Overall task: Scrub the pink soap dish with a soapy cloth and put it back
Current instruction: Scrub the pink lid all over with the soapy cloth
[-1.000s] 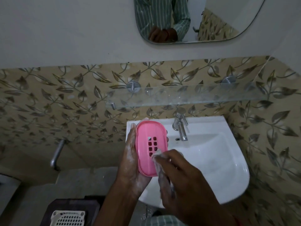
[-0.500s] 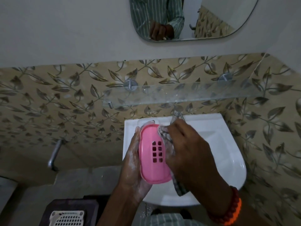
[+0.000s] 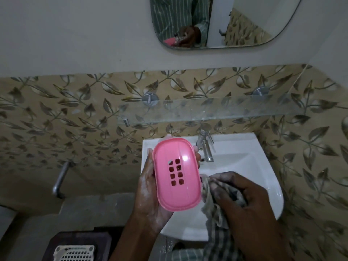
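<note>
The pink soap dish (image 3: 177, 174), an oval tray with several square drain holes in its middle, stands tilted over the left part of the white sink (image 3: 243, 166). My left hand (image 3: 148, 193), streaked with soap, cups it from behind and below. My right hand (image 3: 243, 200) is to the right of the dish, closed on a bunched checked cloth (image 3: 212, 208) that hangs down beside the dish's lower right edge. Whether the cloth touches the dish is unclear.
A chrome tap (image 3: 206, 147) rises at the back of the sink. A glass shelf (image 3: 207, 110) runs along the leaf-patterned tiles above it, under a mirror (image 3: 226, 21). A metal pipe (image 3: 60, 179) sticks out at the left; a white slotted grid (image 3: 74, 253) lies below.
My right hand with the cloth has come down from the dish's upper right edge to its lower right side. The dish's face now shows fully.
</note>
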A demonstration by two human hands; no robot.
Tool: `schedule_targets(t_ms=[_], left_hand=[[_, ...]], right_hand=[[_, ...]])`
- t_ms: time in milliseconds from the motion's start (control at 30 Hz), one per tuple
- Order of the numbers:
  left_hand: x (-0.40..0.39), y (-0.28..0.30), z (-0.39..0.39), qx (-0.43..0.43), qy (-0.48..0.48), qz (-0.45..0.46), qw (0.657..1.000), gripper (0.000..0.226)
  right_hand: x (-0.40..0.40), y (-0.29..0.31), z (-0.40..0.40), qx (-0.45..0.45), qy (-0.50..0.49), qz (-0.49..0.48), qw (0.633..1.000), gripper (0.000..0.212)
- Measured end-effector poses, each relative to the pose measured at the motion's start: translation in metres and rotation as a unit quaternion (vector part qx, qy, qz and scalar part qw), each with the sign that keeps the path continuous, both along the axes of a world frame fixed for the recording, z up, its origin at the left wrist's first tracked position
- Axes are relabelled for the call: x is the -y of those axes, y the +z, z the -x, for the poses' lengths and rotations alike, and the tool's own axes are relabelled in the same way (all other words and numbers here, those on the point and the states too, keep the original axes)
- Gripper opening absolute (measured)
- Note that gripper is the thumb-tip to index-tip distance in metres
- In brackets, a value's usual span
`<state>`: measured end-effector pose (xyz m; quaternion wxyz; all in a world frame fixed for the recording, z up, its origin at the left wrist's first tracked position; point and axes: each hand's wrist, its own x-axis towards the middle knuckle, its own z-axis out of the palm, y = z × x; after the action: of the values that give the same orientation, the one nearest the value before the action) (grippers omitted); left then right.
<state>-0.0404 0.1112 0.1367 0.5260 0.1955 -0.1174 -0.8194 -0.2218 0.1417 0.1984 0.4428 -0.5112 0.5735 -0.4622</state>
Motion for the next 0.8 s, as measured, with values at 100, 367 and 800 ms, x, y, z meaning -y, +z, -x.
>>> schedule_targets(t_ms=[100, 367, 800], left_hand=[[-0.001, 0.006, 0.008, 0.098, 0.069, -0.040, 0.992, 0.061], [-0.007, 0.024, 0.009, -0.001, 0.053, 0.068, 0.996, 0.093], [0.002, 0.006, 0.015, -0.011, -0.037, 0.012, 0.999, 0.071]], right_hand=[[-0.001, -0.004, -0.001, 0.102, 0.019, -0.086, 0.991, 0.022], [0.000, 0.000, 0.003, -0.004, 0.026, 0.039, 0.999, 0.015], [-0.013, 0.007, -0.005, -0.271, 0.064, 0.211, 0.937, 0.016]])
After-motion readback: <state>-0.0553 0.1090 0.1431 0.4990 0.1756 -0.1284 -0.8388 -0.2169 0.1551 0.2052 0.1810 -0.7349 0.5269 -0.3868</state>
